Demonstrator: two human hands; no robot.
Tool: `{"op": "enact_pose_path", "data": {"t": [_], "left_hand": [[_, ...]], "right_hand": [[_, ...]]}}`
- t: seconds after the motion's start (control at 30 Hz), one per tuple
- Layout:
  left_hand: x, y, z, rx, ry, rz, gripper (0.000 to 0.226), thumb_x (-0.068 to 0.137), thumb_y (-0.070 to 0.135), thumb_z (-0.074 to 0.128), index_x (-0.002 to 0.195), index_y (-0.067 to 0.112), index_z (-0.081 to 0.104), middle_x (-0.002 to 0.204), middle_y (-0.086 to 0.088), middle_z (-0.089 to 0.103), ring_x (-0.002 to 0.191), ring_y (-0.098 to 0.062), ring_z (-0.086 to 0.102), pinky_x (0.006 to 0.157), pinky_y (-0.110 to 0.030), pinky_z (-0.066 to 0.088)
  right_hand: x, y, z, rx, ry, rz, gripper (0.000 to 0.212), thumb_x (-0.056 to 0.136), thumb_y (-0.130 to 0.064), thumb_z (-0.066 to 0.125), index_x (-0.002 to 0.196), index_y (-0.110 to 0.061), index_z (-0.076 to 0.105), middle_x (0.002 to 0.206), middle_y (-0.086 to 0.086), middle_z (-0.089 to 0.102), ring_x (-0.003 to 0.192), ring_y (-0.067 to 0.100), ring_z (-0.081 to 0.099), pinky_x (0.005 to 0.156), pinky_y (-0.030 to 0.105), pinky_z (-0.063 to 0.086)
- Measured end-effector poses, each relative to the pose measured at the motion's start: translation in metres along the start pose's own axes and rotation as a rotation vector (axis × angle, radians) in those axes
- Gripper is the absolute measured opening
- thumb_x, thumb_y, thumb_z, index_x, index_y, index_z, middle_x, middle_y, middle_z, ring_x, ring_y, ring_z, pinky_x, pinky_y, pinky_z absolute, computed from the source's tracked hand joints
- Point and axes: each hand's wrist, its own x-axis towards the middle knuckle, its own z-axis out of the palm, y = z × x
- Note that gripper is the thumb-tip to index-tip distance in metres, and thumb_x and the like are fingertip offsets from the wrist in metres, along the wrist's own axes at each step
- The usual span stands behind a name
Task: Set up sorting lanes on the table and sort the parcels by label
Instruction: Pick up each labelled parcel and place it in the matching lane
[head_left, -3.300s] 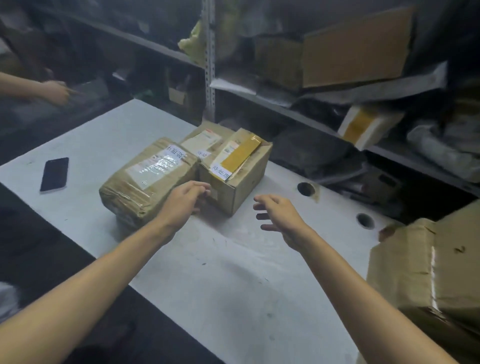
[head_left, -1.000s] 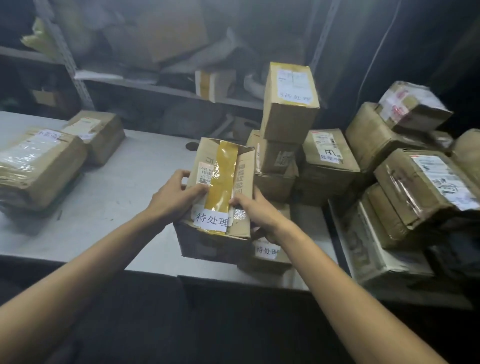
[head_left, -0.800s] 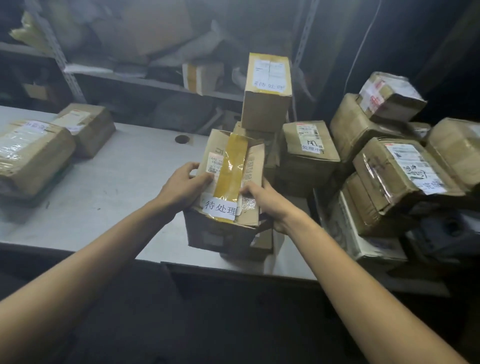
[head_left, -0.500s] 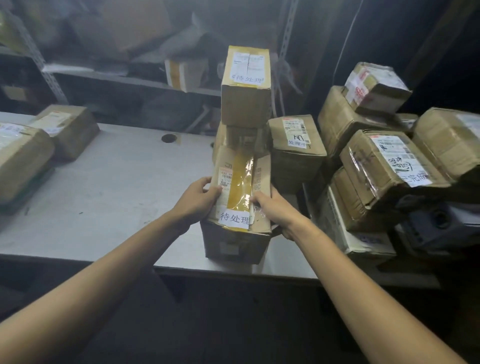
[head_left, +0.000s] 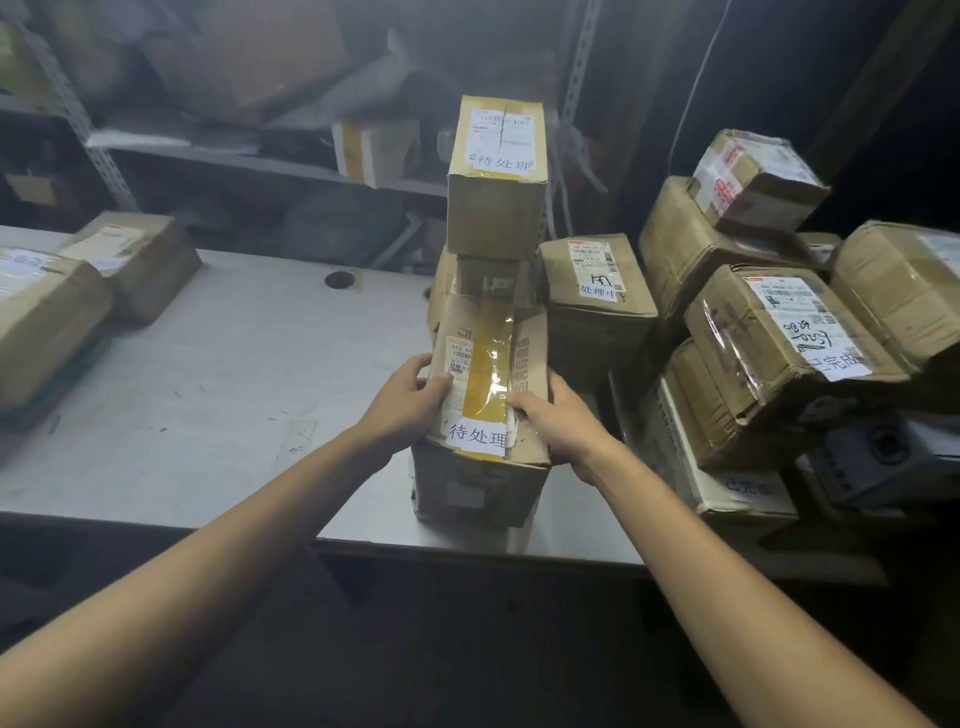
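- Left hand (head_left: 410, 400): gripping the left top edge of the parcel (head_left: 524, 364), thumb lying across the shipping slip, fingers wrapping down the side.
- Right hand (head_left: 558, 428): clasping the opposite edge the same way. The two-sided hold is probably squaring the carton for alignment.
- Parcel: sitting at the near edge of the worktop (head_left: 218, 374), directly in front of a stack. Whether its weight is fully down I cannot tell. Brown corrugated card is creasing at the corners, glossy yellow tape is running along the top seam, and a white paper label (head_left: 477, 437) reading 待处理 is facing the person.
- Tall carton (head_left: 496, 208): topping the stack behind and showing the same 待处理 wording, so this lane appears to be collecting that label.
- Neighbouring carton (head_left: 597, 312): standing just right of the stack, carrying different label wording.
- Side pile (head_left: 779, 374): leaning beyond the worktop's right end under crinkled clear film, labels reading 已完成.
- Far-left carton (head_left: 47, 317): lying well apart, a smaller box (head_left: 132, 260) sitting just behind it.
- Worktop: showing pale, matt and scuffed, with a round cable hole (head_left: 340, 279).
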Motion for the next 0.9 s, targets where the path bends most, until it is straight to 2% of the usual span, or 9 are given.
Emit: {"op": "enact_pose_path", "data": {"t": [0.07,0.13,0.23,0.3,0.37,0.47,0.63,0.77,0.9], "left_hand": [[-0.003,0.004,-0.002,0.019,-0.007,-0.003,0.044,0.104,0.029,0.04,0.146,0.019,0.034,0.12,0.0,0.061,0.088,-0.01,0.062,0.071,-0.025,0.05],[-0.007,0.008,-0.007,0.055,0.003,0.001,0.049,0.104,0.03,0.039,0.15,0.018,0.028,0.132,-0.001,0.052,0.102,-0.016,0.053,0.081,-0.03,0.044],[-0.011,0.01,-0.023,0.111,0.025,0.037,0.05,0.102,0.031,0.041,0.15,0.02,0.031,0.142,-0.007,0.048,0.115,-0.021,0.049,0.098,-0.039,0.044],[-0.017,0.012,-0.04,0.149,0.044,0.078,0.043,0.102,0.032,0.042,0.143,0.021,0.04,0.141,-0.007,0.049,0.12,-0.022,0.049,0.104,-0.043,0.043],[-0.024,0.014,-0.063,0.177,0.053,0.12,0.036,0.102,0.031,0.042,0.136,0.023,0.049,0.135,-0.003,0.052,0.119,-0.018,0.049,0.104,-0.041,0.043],[-0.038,0.01,-0.111,0.199,0.093,0.161,0.028,0.102,0.029,0.042,0.126,0.026,0.057,0.123,0.003,0.056,0.113,-0.014,0.052,0.101,-0.037,0.045],[-0.062,-0.017,-0.211,0.22,0.233,0.133,0.022,0.101,0.026,0.044,0.115,0.028,0.06,0.115,0.002,0.063,0.1,-0.011,0.06,0.09,-0.034,0.049],[-0.081,-0.043,-0.287,0.208,0.335,0.071,0.023,0.101,0.023,0.045,0.115,0.024,0.062,0.113,-0.001,0.066,0.098,-0.015,0.063,0.091,-0.038,0.049],[-0.084,-0.067,-0.346,0.146,0.395,0.041,0.019,0.101,0.02,0.045,0.108,0.023,0.063,0.109,0.0,0.067,0.086,-0.012,0.061,0.08,-0.031,0.049]], "right_hand": [[-0.007,-0.004,0.0,-0.095,0.113,-0.061,0.054,0.097,-0.036,0.06,0.147,-0.027,0.04,0.136,0.001,0.062,0.114,0.021,0.064,0.097,0.045,0.055],[-0.017,-0.014,0.0,-0.231,0.208,-0.14,0.057,0.096,-0.039,0.059,0.148,-0.024,0.042,0.143,0.002,0.054,0.126,0.024,0.055,0.107,0.044,0.045],[-0.035,-0.04,0.006,-0.407,0.255,-0.317,0.048,0.098,-0.038,0.058,0.142,-0.02,0.052,0.145,0.001,0.051,0.131,0.021,0.048,0.105,0.034,0.037],[-0.041,-0.059,0.018,-0.44,0.171,-0.405,0.042,0.099,-0.037,0.057,0.137,-0.02,0.058,0.142,-0.001,0.054,0.13,0.019,0.05,0.105,0.034,0.039],[-0.044,-0.077,0.036,-0.378,0.041,-0.418,0.038,0.101,-0.036,0.055,0.135,-0.02,0.061,0.14,-0.001,0.058,0.126,0.017,0.053,0.101,0.035,0.046],[-0.039,-0.101,0.075,-0.352,-0.066,-0.447,0.037,0.102,-0.035,0.054,0.135,-0.019,0.061,0.138,0.001,0.061,0.114,0.012,0.055,0.088,0.027,0.041],[-0.03,-0.139,0.161,-0.382,-0.169,-0.49,0.034,0.102,-0.033,0.054,0.131,-0.018,0.064,0.134,0.001,0.063,0.113,0.008,0.055,0.091,0.023,0.039],[-0.024,-0.169,0.231,-0.365,-0.273,-0.515,0.032,0.101,-0.03,0.055,0.129,-0.017,0.065,0.132,0.001,0.065,0.108,0.008,0.055,0.089,0.022,0.039],[-0.015,-0.191,0.292,-0.373,-0.344,-0.537,0.029,0.1,-0.03,0.056,0.123,-0.018,0.068,0.127,-0.001,0.067,0.111,0.009,0.057,0.083,0.022,0.041]]}}
